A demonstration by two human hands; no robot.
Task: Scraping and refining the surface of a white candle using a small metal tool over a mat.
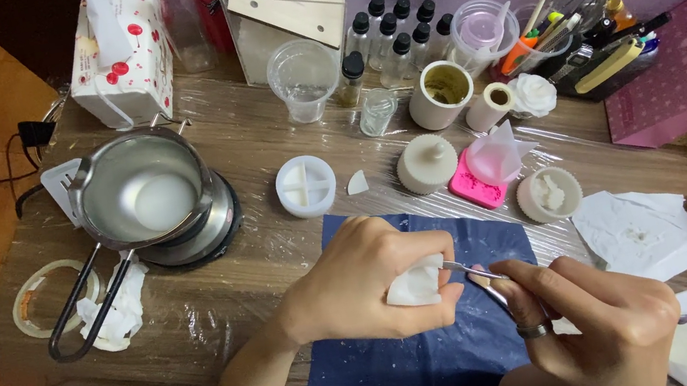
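My left hand [357, 278] has its grip closed around a small white wax piece [418, 285], holding it above the dark blue cloth [423, 346] on the worktop [244, 144]. My right hand [598, 318] pinches metal tweezers [476, 273], fingers tight on them, the tip touching the wax piece. A melting pot [146, 192] with white wax stands well to the left, and a round white mould [306, 186] lies just beyond the cloth.

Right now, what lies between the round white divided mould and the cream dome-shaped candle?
In the head view, a small white wedge-shaped wax piece lies between the mould and candle.
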